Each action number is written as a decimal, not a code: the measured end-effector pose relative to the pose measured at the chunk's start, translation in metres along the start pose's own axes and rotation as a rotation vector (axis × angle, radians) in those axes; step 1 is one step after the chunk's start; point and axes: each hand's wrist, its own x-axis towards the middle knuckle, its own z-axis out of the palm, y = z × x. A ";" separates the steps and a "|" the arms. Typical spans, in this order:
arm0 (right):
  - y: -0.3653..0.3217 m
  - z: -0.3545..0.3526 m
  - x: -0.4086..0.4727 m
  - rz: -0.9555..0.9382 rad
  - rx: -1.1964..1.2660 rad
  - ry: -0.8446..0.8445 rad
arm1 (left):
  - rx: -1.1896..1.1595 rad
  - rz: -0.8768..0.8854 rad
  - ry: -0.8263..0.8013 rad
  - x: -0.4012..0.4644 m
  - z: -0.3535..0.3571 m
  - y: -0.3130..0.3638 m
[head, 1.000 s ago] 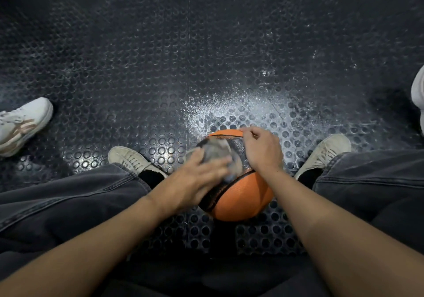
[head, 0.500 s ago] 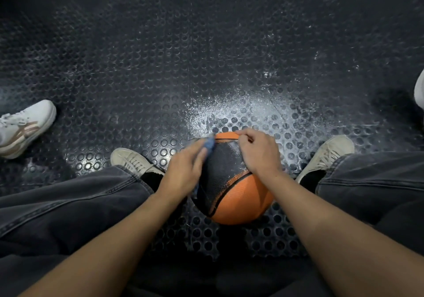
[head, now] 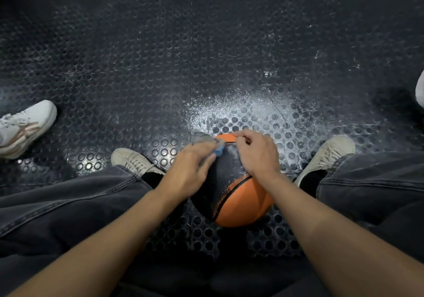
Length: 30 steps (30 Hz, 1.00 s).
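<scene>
Your left hand (head: 190, 170) has its fingers (head: 206, 151) curled round a grey-blue cloth (head: 202, 138), pressing it to the upper left of the ball (head: 243, 202). Just beside the cloth, the fingers (head: 244, 136) of your right hand (head: 257, 156) curl over the ball's top, gripping it. Below both sets of fingers, the ball sits on the studded floor (head: 206, 55) between your shoes (head: 132, 161) — a white sneaker (head: 25, 126) lies well off to the left.
</scene>
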 end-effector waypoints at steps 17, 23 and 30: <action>-0.016 0.003 -0.004 0.009 0.101 -0.044 | 0.009 -0.201 0.140 0.029 -0.001 0.000; -0.008 0.004 -0.005 0.003 0.078 -0.040 | 0.130 0.288 -0.135 -0.008 -0.012 -0.016; -0.016 0.006 -0.008 0.060 0.040 0.032 | 0.106 0.261 -0.123 -0.009 0.001 -0.002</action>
